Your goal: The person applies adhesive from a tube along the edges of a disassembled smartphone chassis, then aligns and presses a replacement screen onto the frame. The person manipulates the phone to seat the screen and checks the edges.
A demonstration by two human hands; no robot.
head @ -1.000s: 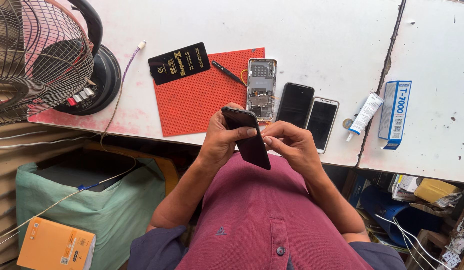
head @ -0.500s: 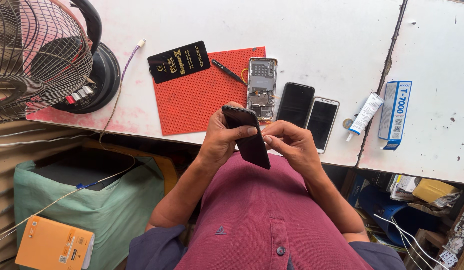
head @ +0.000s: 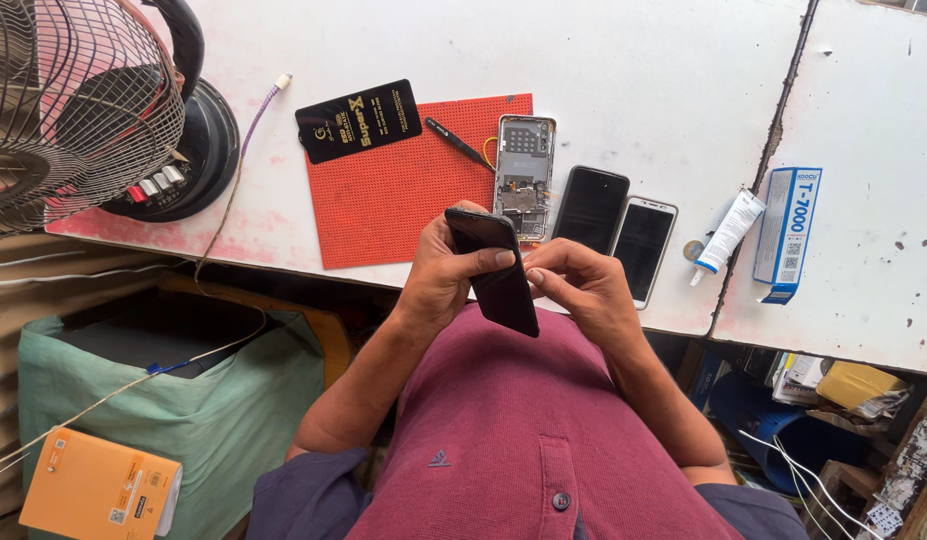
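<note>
Barely any change across the last second: same grip, same place above the table edge, only a slight settling of the thumb. A sign of slow, careful work along the phone's edge rather than a new step.

Left hand (head: 446, 270) wrapped around a slim black rectangular phone (head: 494, 268), thumb pressed across its dark face, other fingers curled behind. Held tilted, top end toward 11 o'clock, bottom end toward 5 o'clock, over the maroon shirt front. Right hand (head: 582, 285) at 3 o'clock of the phone, fingertips (head: 536, 275) bunched together and touching its right long edge; whether something thin is pinched between them, impossible to tell.

Beyond the hands, at 12 o'clock, an opened phone frame with bare circuit parts (head: 525, 172), lying on the white table (head: 664, 80), its left side over the right edge of a red dotted rubber mat (head: 404, 195). At 1 o'clock, a black-screened phone (head: 590, 207) and a white-rimmed phone (head: 646, 246) side by side. At 10 o'clock on the mat, a black card with gold print (head: 358, 120); beside it a small black pen-shaped tool (head: 458, 143). Farther toward 3 o'clock, a white glue tube (head: 729, 232) next to a blue-and-white box (head: 787, 233). At far 10 o'clock, a wire-caged fan (head: 69, 110).
</note>
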